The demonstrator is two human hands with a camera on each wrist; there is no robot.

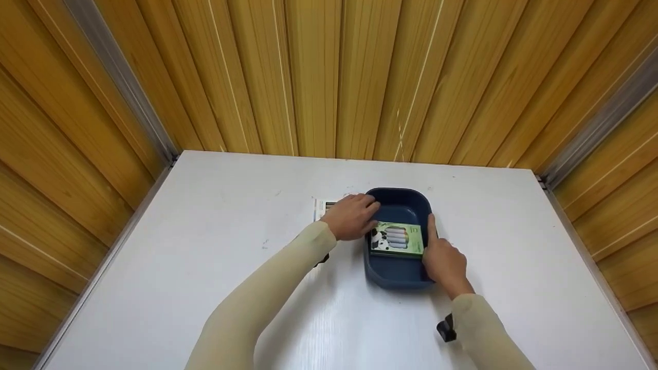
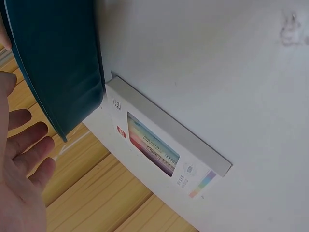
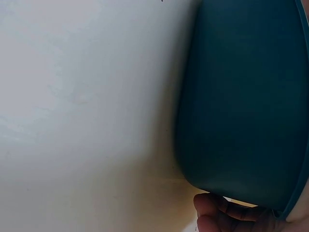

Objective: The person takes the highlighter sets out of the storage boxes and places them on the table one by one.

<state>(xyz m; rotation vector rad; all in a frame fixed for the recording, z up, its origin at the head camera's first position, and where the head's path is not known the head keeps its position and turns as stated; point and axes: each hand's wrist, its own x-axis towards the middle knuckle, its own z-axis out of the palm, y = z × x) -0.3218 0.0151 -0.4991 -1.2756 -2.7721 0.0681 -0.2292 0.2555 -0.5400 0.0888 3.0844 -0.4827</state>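
A dark blue plastic bin [image 1: 396, 280] sits on the white table, and a green panda-printed box of markers [image 1: 398, 240] lies inside it. My left hand [image 1: 352, 217] is over the bin's left rim, its fingers relaxed and spread apart in the left wrist view. On the right side, my right hand [image 1: 446, 262] grips the bin's wall, index finger stretched along the rim. A flat white box with a colourful window [image 2: 152, 142] lies just left of the bin; my left hand hides most of it in the head view.
The white table [image 1: 216, 231] carries faint marks. Wood-patterned panels [image 1: 313, 77] stand behind it and on both sides, with grey metal posts [image 1: 128, 77] at the corners.
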